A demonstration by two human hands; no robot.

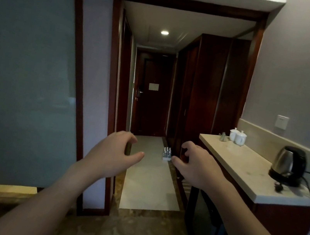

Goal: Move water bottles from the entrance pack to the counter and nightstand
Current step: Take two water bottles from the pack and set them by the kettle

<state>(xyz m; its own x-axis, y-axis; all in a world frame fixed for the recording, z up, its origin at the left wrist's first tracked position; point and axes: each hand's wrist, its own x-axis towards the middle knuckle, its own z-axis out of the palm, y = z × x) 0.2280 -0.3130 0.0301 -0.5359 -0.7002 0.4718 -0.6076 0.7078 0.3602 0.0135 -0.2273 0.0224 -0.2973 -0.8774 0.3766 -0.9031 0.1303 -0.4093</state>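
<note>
Both hands (163,159) reach forward, fingers curled, empty.

Beyond the dark wooden doorframe (109,69): pale tiled hallway floor (148,181), round ceiling light (164,32), dark wooden entrance door (150,104); left, frosted glass panel (20,79).

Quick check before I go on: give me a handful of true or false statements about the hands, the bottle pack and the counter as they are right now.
1. Both hands, left hand and right hand, are empty. True.
2. The pack of water bottles stands on the hallway floor. True.
3. Water bottles already stand on the counter. False: only a kettle, two white lidded cups and a small glass item show there.
4. The entrance door is open. False: it is shut.
</note>
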